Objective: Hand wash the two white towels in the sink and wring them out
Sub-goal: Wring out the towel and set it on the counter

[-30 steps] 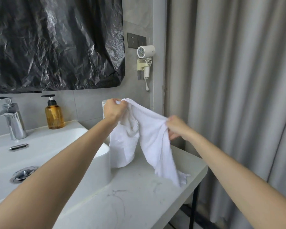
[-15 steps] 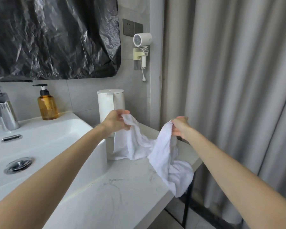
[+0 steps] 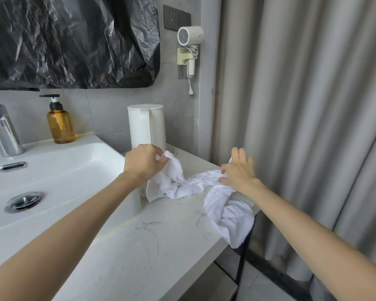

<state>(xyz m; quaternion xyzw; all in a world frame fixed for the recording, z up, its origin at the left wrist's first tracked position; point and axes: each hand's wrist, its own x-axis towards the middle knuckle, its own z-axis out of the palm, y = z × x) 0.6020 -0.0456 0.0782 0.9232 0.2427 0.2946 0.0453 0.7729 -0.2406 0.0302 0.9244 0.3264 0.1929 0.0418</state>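
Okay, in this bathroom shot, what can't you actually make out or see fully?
Head view throughout:
- the faucet: cut off by the left edge.
- base of the kettle: hidden by the left hand and the towel.
- grip of the right hand on the towel: hidden by its own back.
- wall behind the black plastic: covered.

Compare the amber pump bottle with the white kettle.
The pump bottle is translucent amber with a black pump; the kettle is opaque white with a flat lid. The pump bottle is shorter and stands on the sink rim; the kettle stands on the counter, behind the towel. Both stand upright.
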